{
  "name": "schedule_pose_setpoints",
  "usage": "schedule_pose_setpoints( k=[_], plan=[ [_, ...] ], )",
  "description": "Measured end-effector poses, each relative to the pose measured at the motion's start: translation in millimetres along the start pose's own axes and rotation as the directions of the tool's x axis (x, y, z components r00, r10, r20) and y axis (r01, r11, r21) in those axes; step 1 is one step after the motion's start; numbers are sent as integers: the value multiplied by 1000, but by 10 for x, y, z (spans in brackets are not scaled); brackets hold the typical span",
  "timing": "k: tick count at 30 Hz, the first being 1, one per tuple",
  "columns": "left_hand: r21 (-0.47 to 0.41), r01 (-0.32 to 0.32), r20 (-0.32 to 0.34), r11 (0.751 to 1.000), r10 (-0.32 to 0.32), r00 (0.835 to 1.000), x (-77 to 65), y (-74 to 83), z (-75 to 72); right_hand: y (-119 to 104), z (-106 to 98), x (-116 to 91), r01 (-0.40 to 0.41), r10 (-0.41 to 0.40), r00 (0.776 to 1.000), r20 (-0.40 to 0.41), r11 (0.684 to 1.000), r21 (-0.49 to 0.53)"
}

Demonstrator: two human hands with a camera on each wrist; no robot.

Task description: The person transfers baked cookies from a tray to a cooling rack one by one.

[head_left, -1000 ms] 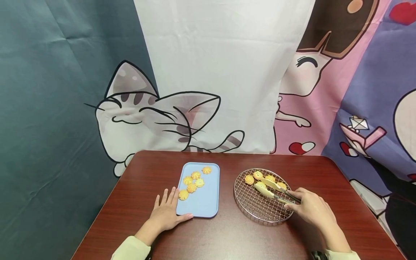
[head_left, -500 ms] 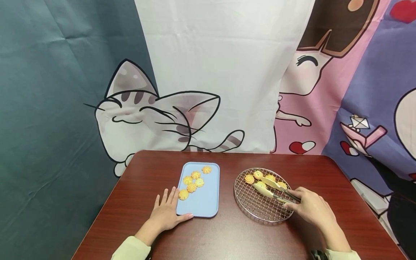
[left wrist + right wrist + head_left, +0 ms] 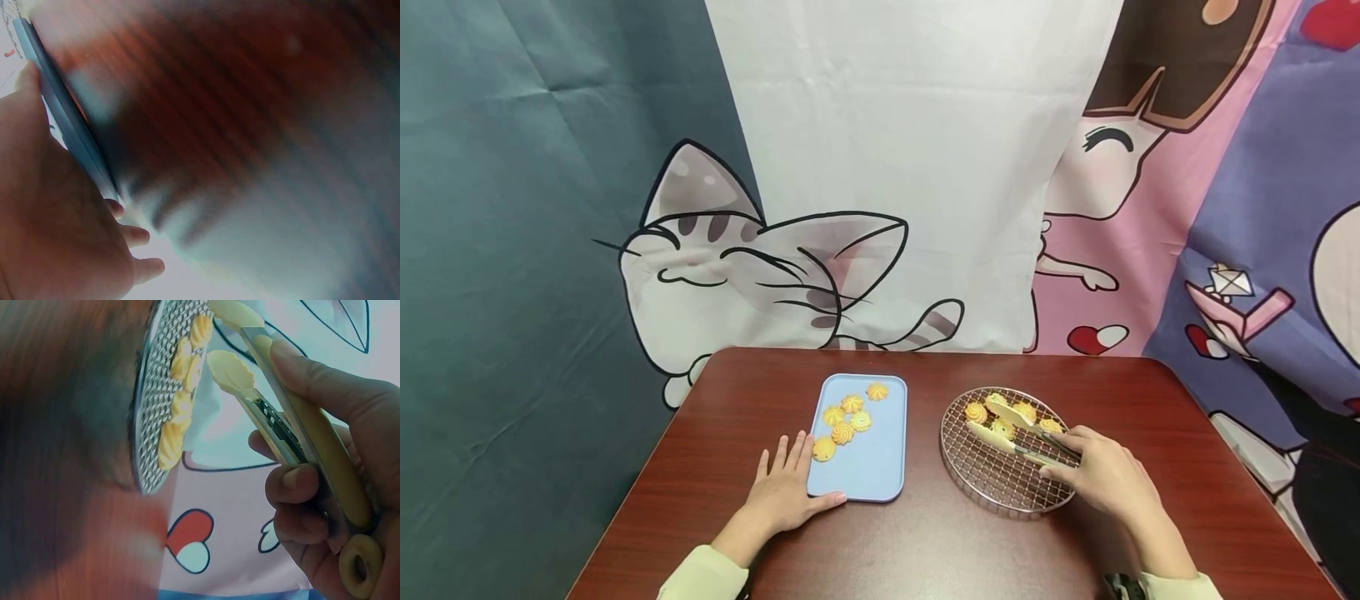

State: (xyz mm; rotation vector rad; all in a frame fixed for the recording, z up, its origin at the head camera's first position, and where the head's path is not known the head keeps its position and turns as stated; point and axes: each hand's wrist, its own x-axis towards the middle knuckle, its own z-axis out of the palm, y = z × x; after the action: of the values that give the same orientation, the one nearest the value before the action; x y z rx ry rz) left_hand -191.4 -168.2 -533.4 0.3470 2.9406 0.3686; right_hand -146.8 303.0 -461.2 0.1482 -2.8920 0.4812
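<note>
1. Reddish-brown wood-grain counter (image 3: 917, 550), its far corners rounded.
2. Printed cloth (image 3: 910, 125) hanging behind it in teal, white, pink and purple; cartoon cat (image 3: 700, 308) at left.
3. Left hand (image 3: 781, 493), fingers spread, touching a blue tray (image 3: 867, 473) bearing six cookies (image 3: 842, 433).
4. Right hand (image 3: 1108, 475), fingers curled round parted tongs (image 3: 322, 444) above a round wire rack (image 3: 1000, 479) with five cookies (image 3: 976, 412).
</note>
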Motion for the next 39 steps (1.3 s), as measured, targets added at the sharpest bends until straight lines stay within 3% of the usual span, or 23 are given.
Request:
schedule_pose_setpoints(
  k=[32,39],
  plan=[
    [-7,-5,-10,1000,5,1000,-5,-3,9,-575,282,337,144,-144,990,-8,985,90],
    [3,-1,-6,1000,1,1000,4,-6,24,-741,329,407,112,-120,990,68,988,110]
  ],
)
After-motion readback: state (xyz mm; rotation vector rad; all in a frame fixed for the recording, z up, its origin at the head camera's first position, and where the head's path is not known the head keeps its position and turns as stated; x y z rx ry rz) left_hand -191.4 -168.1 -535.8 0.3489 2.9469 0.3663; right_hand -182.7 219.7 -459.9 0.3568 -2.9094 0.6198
